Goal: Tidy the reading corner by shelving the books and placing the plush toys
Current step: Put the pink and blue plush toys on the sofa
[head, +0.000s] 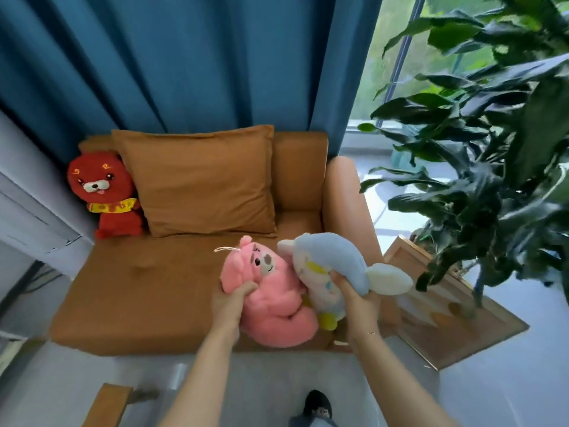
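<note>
Slippage is the risk: the left hand (229, 298) pinches only a fold of the fluffy pink plush (274, 298), and the right hand (354, 292) grips the pale blue plush (331, 257) mid-body, so either could sag or drop. Both hang over the sofa (138, 291) seat's near right; a red plush (106, 195) sits far left.

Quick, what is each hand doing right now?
Left hand: grips the pink plush toy.
Right hand: grips the pale blue plush toy.
</note>
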Demonstrator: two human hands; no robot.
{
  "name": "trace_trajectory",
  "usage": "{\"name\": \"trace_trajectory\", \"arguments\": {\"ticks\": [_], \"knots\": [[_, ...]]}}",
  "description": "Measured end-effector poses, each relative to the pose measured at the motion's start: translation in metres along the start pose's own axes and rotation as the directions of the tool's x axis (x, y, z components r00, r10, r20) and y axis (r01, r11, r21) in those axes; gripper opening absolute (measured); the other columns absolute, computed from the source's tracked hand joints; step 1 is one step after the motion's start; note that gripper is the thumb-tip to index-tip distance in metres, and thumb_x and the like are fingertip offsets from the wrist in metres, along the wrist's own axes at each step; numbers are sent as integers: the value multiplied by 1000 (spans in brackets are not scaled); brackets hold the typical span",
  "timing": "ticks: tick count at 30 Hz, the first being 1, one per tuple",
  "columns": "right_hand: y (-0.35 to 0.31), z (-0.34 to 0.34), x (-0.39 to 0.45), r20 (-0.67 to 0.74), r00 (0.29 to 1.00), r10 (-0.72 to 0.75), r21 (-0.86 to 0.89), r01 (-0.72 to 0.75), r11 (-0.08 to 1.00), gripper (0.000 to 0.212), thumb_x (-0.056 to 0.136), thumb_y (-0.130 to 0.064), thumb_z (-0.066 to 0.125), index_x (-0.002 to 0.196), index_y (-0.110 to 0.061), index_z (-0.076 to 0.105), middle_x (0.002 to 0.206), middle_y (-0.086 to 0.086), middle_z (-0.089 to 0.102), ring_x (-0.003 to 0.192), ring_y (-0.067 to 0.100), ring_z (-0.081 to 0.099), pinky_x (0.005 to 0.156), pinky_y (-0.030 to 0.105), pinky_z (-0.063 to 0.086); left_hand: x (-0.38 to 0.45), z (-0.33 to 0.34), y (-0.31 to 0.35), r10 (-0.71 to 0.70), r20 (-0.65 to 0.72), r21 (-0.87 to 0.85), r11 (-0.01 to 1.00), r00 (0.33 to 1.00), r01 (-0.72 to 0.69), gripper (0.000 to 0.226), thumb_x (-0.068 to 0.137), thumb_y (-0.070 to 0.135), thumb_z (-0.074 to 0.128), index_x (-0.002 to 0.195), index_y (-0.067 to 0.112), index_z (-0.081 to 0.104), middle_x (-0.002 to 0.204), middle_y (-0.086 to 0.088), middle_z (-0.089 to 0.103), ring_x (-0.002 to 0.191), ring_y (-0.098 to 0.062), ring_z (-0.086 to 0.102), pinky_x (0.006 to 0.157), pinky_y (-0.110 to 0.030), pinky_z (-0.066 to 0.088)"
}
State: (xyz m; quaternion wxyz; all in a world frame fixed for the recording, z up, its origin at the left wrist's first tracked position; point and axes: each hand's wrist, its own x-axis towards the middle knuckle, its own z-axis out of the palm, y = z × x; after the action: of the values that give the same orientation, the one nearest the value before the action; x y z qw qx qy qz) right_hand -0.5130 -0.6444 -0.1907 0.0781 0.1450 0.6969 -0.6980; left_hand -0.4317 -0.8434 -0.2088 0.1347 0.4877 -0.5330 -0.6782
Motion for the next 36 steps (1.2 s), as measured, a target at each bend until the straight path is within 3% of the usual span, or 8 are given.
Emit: {"name": "trace_trajectory", "arguments": {"ticks": [3,7,12,21,25,29,32,36], "knots": [[-5,32,46,-70,998,3,-74,-9,997,33,76,-29,79,101,-18,61,96,2,67,92,22,63,80,32,47,46,9,29,20,-4,40,999,1000,-19,52,67,7,77,116,16,61,104,-6,69,93,-24,66,76,-36,54],[2,66,99,-195,974,114,-37,-124,992,46,69,-41,82,103,-18,61,99,4,69,96,26,64,90,44,52,102,11,59,16,-8,70,997,1000,-15,52,68,4,78,114,20,59,100,-1,67,89,-20,64,74,-31,51],[4,112,140,-238,954,181,64,-171,983,36,74,-23,80,102,-11,61,100,9,67,94,26,64,84,39,52,177,20,95,30,172,194,979,985,-64,49,69,0,76,109,21,59,99,-4,68,89,-22,64,70,-31,51],[42,188,280,-70,974,215,-132,-222,966,52,59,-30,88,104,-12,68,96,6,73,90,24,70,81,41,57,316,58,126,-28,441,344,929,897,-140,78,37,24,76,113,27,62,106,3,71,99,-17,65,82,-34,53],[73,215,360,27,956,292,-132,-287,949,40,72,-21,82,105,-8,63,87,7,72,71,15,70,49,24,54,372,85,114,-19,391,342,931,920,-125,75,37,27,78,110,34,62,104,6,71,98,-16,67,83,-37,55],[123,237,454,96,918,386,-171,-366,915,59,61,-24,88,112,-10,63,98,8,74,87,23,72,77,41,59,427,133,91,-76,321,312,950,944,-30,71,43,22,79,110,35,61,103,7,69,95,-14,65,77,-32,54],[146,256,502,137,868,477,-113,-465,878,57,67,-18,84,117,-15,57,107,4,70,96,22,68,88,40,54,456,162,77,-135,274,339,940,952,36,70,33,32,78,101,37,62,99,7,71,93,-15,65,75,-33,53],[172,279,549,161,796,583,-59,-582,811,38,87,-27,67,122,-18,55,121,-2,59,111,18,55,99,34,42,488,188,58,-175,175,337,935,969,108,58,53,13,84,103,33,62,94,9,70,87,-11,64,68,-26,49]]}}
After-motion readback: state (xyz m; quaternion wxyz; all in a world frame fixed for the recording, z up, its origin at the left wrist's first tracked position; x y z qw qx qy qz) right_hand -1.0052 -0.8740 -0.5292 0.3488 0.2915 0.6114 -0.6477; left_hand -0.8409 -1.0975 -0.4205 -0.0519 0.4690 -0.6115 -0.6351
